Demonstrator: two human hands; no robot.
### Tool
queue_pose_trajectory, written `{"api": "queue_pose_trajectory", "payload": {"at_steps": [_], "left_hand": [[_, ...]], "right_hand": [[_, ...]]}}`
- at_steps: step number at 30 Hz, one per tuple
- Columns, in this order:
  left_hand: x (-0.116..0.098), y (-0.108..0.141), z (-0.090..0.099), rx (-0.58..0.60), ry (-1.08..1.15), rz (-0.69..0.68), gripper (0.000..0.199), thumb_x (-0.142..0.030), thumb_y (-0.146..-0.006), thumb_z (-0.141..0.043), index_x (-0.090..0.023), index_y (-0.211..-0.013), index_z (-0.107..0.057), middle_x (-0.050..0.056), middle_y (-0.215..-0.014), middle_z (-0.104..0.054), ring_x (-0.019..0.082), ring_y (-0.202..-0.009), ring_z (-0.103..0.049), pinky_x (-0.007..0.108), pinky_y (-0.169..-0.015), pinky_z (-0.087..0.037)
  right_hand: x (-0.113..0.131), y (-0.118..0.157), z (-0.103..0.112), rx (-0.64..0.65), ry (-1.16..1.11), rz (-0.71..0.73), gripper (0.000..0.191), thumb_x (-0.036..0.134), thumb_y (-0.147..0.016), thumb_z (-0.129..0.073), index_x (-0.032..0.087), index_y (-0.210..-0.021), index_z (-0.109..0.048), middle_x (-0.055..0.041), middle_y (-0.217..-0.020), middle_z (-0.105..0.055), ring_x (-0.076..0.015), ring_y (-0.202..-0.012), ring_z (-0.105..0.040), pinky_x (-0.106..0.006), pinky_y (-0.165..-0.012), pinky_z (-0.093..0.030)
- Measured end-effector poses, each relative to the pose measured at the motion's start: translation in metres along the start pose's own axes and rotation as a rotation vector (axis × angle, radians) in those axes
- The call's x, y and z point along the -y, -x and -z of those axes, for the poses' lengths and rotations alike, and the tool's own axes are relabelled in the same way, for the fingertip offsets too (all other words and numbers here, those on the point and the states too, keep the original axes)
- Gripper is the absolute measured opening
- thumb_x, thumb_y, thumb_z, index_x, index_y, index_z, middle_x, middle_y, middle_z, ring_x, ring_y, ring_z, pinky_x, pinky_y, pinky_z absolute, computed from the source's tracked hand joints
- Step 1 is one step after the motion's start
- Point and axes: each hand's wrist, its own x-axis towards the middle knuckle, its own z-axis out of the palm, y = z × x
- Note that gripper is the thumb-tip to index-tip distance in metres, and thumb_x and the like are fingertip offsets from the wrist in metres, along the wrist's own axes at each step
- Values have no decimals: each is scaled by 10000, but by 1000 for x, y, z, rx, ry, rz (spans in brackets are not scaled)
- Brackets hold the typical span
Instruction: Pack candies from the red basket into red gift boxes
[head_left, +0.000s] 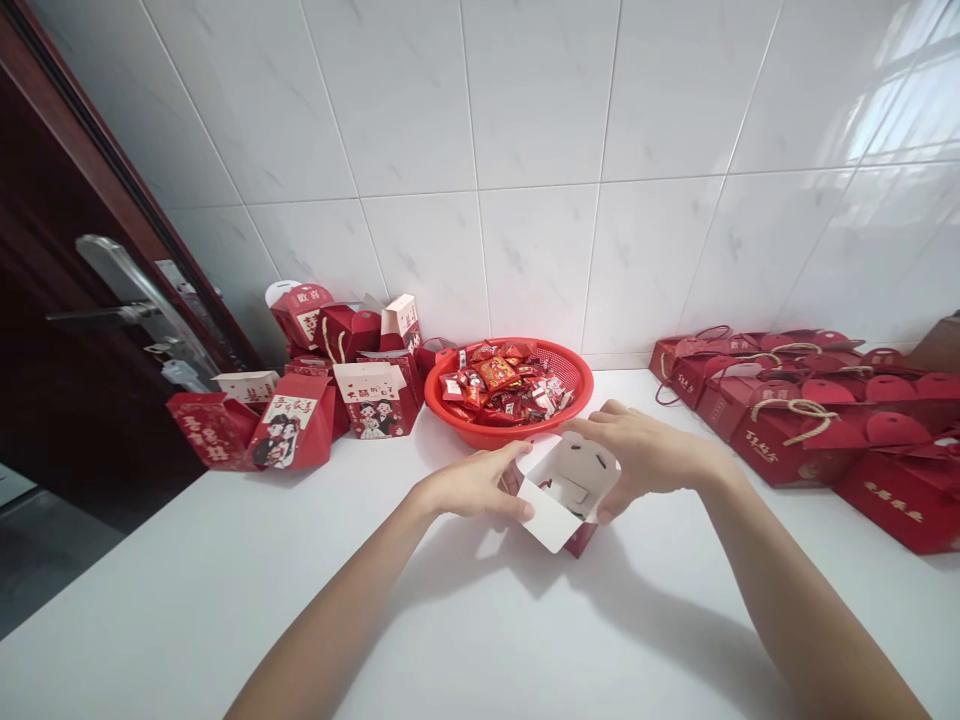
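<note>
A small cardboard gift box [553, 518] stands on the white table with its flaps up, white inside and red outside. Something small and dark shows inside it, too small to name. My left hand [480, 485] grips the box's left side, thumb along the front flap. On the right side, my right hand [643, 455] holds the flap and wall between thumb and fingers. Just behind the box sits a red plastic basket [465, 432] filled with candies [499, 375] in red wrappers.
Several open red gift boxes [289, 430] stand at the left, by a dark door with a metal handle [142, 310]. Rows of closed red boxes [795, 440] with rope handles fill the right. A tiled wall [536, 250] bounds the table's back.
</note>
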Motion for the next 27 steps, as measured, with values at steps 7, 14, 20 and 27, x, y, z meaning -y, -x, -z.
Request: {"api": "queue_pose_trajectory", "payload": {"at_steps": [7, 14, 20, 27], "left_hand": [[-7, 2, -2, -5, 78, 63, 970, -304, -698, -775, -187, -1524, -280, 89, -1101, -612, 240, -913, -650, 329, -725, -538], [-3, 1, 0, 2, 92, 56, 971, -289, -671, -797, -204, -1510, -316, 123, -1224, -621, 248, -934, -662, 321, -707, -550], [4, 4, 14, 25, 71, -30, 944, -254, -654, -815, -223, -1487, -373, 132, -1377, -561, 285, -1135, -605, 346, -849, -526], [20, 0, 26, 175, 260, -17, 961, -234, -661, -832, -236, -1489, -343, 110, -1166, -656, 259, -1000, -661, 356, -750, -563]], "right_hand": [[-21, -8, 6, -2, -269, -62, 831, 611, -648, -765, 254, -1363, -535, -104, -1193, -638, -289, -1065, -573, -345, -804, -486], [-35, -17, 8, -25, -603, -94, 664, 590, -728, -717, 174, -1241, -646, -98, -1011, -718, -247, -925, -636, -345, -784, -481], [-56, -30, -4, 24, -718, -81, 539, 546, -649, -783, 162, -1020, -715, -78, -1004, -686, -226, -935, -608, -331, -795, -478], [-58, -33, -9, 260, -803, -44, 448, 443, -548, -863, 172, -838, -653, -16, -878, -651, -177, -832, -612, -317, -774, -498]]}}
